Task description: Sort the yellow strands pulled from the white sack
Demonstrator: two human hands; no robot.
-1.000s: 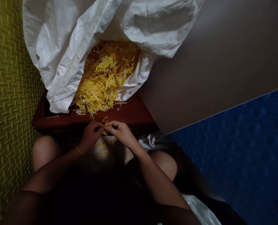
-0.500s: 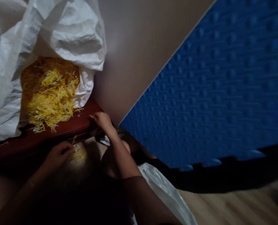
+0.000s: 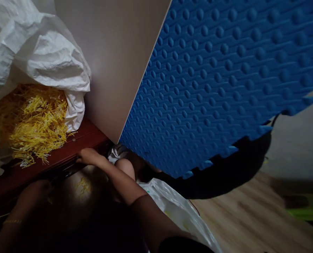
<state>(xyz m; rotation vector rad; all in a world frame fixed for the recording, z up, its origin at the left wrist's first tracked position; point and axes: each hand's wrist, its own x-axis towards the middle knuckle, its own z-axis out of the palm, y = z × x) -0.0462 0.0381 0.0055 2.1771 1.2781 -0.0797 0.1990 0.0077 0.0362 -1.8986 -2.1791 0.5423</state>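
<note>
A heap of thin yellow strands with whitish ends (image 3: 40, 123) spills from the mouth of a white woven sack (image 3: 64, 63) onto a dark red ledge (image 3: 88, 135). At the ledge's front edge, right of the heap, my right hand (image 3: 89, 157) is closed with fingers curled down; whatever lies in them is hidden. My left hand (image 3: 36, 193) is lower left, in deep shadow below the ledge. Its fingers look drawn together, and anything in them is too dark to name. Between and below the hands, a small pile of yellow strands (image 3: 83, 186) lies in a patch of light.
A large blue foam mat with raised dots (image 3: 198, 80) leans at the right, beside a grey-brown panel (image 3: 103, 63). A clear plastic bag (image 3: 169, 200) lies by my right arm. Wooden floor (image 3: 230, 211) shows at lower right, with a bright green object (image 3: 308, 211) beyond.
The view has swung right. My left hand has drawn away left and down from the lit pile. The right hand has moved closer to the ledge's front edge; the strand at its fingertips no longer shows.
</note>
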